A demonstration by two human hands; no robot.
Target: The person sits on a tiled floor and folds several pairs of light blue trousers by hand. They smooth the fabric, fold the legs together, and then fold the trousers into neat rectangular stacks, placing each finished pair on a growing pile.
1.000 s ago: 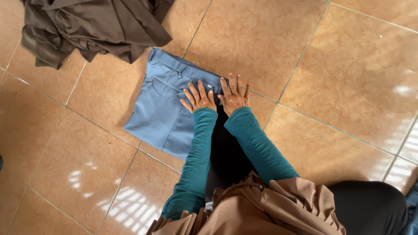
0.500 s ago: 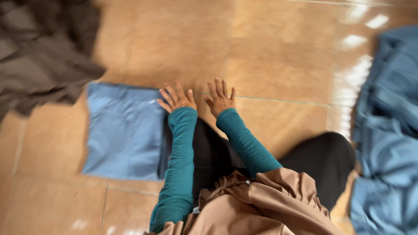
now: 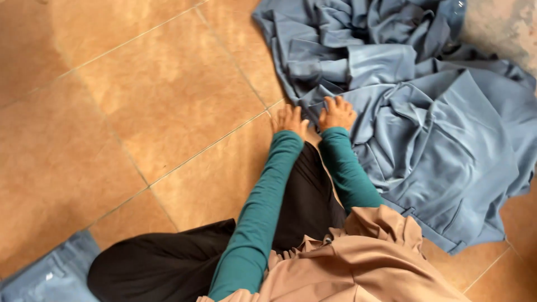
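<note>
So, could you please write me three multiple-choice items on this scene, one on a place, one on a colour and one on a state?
1. Where does the right hand rest?
A. on the crumpled blue cloth pile
B. on a chair
C. on a wooden box

2. What colour are the sleeves?
A. yellow
B. teal
C. white

3. How does the left hand lie?
A. clenched round a cup
B. raised in the air
C. down on the floor tiles, holding nothing

Key: 1 A, its fingers lie on the cloth's edge; 2 B, both forearms show teal; 3 C, nothing shows in its grip.
</note>
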